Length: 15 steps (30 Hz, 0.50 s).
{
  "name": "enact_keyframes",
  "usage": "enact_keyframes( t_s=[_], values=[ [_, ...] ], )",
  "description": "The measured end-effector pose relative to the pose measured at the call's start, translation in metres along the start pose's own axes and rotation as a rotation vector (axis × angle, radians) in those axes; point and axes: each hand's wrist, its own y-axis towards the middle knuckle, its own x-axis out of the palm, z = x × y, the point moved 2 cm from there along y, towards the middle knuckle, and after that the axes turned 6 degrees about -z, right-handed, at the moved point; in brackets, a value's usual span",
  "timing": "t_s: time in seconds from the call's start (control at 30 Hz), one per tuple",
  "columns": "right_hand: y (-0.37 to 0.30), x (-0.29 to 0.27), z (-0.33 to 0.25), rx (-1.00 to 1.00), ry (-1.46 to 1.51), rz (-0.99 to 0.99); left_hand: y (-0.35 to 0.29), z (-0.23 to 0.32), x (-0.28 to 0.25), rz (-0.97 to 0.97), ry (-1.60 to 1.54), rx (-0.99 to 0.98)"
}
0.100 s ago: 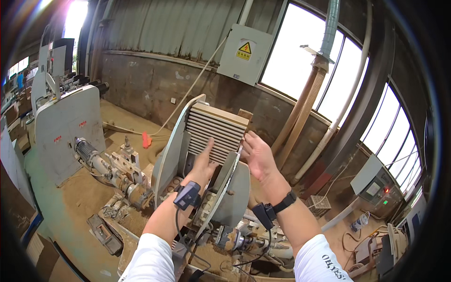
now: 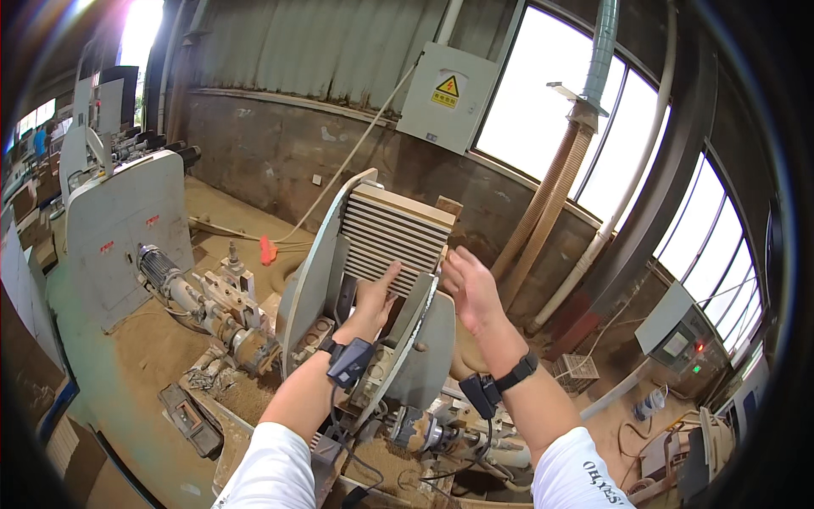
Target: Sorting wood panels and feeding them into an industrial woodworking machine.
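A stack of long, thin wooden strips (image 2: 394,233) lies level between two upright grey plates of a machine, the tall left plate (image 2: 315,254) and the shorter right plate (image 2: 434,352). In front of the lower strips is my left hand (image 2: 373,301), its thumb raised and apart from the bent fingers; some fingertips are hidden. My right hand (image 2: 471,288) hovers by the stack's right end, just above the right plate, fingers loosely bent and apart. Neither hand visibly holds anything. Each wrist wears a black strapped device.
Motors and spindles (image 2: 199,293) flank the machine on the sawdust-covered floor. Behind stand a wall with a grey electrical box (image 2: 447,97) and brown ribbed hoses (image 2: 543,204). A control cabinet (image 2: 678,343) stands at right, a large grey panel (image 2: 127,237) at left.
My left hand has dropped slightly along the front of the strips, its thumb tilting right. My right hand has eased a little down from the stack's end. The view has shifted slightly.
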Motion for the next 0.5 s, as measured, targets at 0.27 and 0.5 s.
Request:
enact_keyframes(
  t_s=[0.27,0.5],
  values=[
    [-0.008,0.015,-0.004,0.057,-0.081,0.014,0.003,-0.003,-0.007,0.018,0.104,0.174],
    [-0.016,0.025,0.000,0.070,-0.150,0.077,-0.003,-0.019,-0.033,0.051,-0.142,-0.138]
  ],
)
